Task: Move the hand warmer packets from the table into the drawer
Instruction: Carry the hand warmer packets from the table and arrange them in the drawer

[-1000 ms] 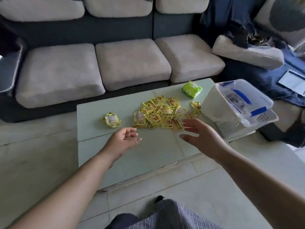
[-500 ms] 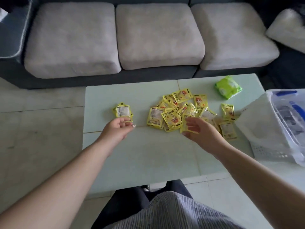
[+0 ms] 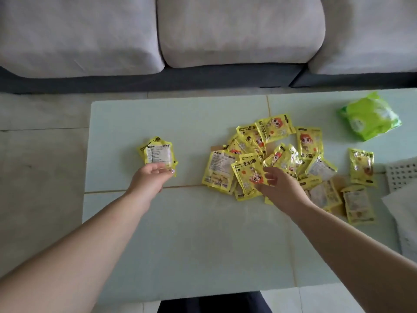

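Several yellow hand warmer packets (image 3: 282, 154) lie in a loose pile right of centre on the pale green table (image 3: 180, 233). More packets (image 3: 361, 166) are scattered toward the right. A small separate stack of packets (image 3: 158, 152) sits left of the pile, and my left hand (image 3: 150, 179) pinches its near edge. My right hand (image 3: 281, 190) is at the front of the pile, with curled fingers and thumb on the corner of a front packet (image 3: 247, 177). The white plastic drawer unit (image 3: 401, 177) shows only partly at the right edge.
A green soft pack (image 3: 370, 116) lies at the table's back right. A sofa with light cushions (image 3: 237, 30) runs behind the table. Tiled floor (image 3: 40, 154) lies to the left. My knees are just below the table's near edge.
The view has tilted down and moved closer to the table. My left hand reached forward to the separate stack and took its edge. My right hand stayed at the front of the pile.
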The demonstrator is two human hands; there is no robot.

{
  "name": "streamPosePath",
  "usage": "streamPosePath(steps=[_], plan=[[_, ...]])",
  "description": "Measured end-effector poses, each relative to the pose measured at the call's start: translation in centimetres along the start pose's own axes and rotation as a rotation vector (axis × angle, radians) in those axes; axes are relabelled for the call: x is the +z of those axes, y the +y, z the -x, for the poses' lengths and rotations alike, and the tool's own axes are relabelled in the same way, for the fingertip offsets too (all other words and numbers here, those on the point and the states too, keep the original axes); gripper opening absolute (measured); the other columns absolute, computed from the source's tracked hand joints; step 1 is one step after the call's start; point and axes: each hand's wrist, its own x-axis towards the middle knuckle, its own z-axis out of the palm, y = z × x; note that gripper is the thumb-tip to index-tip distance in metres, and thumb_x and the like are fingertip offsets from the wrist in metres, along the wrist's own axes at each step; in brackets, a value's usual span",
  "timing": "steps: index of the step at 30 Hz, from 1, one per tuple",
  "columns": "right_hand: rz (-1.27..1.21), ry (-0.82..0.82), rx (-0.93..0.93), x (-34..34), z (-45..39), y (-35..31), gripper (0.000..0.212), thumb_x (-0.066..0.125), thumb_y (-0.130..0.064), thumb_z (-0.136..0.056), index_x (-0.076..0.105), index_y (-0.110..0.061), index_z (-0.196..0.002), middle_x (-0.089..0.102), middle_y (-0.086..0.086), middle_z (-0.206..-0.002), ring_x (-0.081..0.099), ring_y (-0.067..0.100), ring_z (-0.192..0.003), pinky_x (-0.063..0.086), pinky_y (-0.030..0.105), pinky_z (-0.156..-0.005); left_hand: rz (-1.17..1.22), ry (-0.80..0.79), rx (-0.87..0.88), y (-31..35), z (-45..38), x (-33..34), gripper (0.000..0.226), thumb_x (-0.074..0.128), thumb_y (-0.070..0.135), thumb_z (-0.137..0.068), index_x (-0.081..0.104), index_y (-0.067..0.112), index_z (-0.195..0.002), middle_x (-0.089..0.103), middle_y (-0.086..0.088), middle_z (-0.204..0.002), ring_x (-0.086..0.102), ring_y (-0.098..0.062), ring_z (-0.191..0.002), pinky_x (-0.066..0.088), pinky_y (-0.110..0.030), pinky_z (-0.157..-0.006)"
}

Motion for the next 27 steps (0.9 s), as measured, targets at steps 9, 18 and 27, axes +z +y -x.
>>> streamPosePath(steps=[9,18,27], plan=[[0.192,0.120,0.079,5.5,-7.1,3.0,0.076,0.072,-0.031,-0.079,0.032,-0.028,-0.143,0.040,0.009,-0.140,0.040,0.030,-0.127,0.042,0.042,-0.093,-0.335,0.448,0.096,-3.3,-9.2,2.5,0.049,0.073,0.025,-0.074,0.061,0.016,-0.120,0.058,-0.012,-0.122,0.053,-0.028,-0.117,0.044,-0.036,-0.098],[0.147,0.190,0.056,6.9,-8.7,4.1,0.095,0.076,-0.027,-0.076,0.015,-0.029,-0.148,0.040,0.010,-0.138,0.046,0.032,-0.121,0.044,0.044,-0.090,-0.302,0.558,0.158,-5.2,-12.2,3.6,0.069,0.078,0.024,-0.071,0.044,0.013,-0.130,0.054,-0.006,-0.130,0.050,-0.025,-0.120,0.041,-0.033,-0.094],[-0.212,0.271,0.144,6.2,-8.1,4.9,0.025,0.070,-0.028,-0.082,0.052,-0.012,-0.091,0.053,-0.004,-0.073,0.046,0.011,-0.063,0.032,0.025,-0.051,-0.070,0.357,0.080,-5.5,-8.9,3.3,0.020,0.073,0.025,-0.075,0.058,0.020,-0.088,0.067,-0.001,-0.095,0.062,-0.023,-0.085,0.045,-0.026,-0.068]])
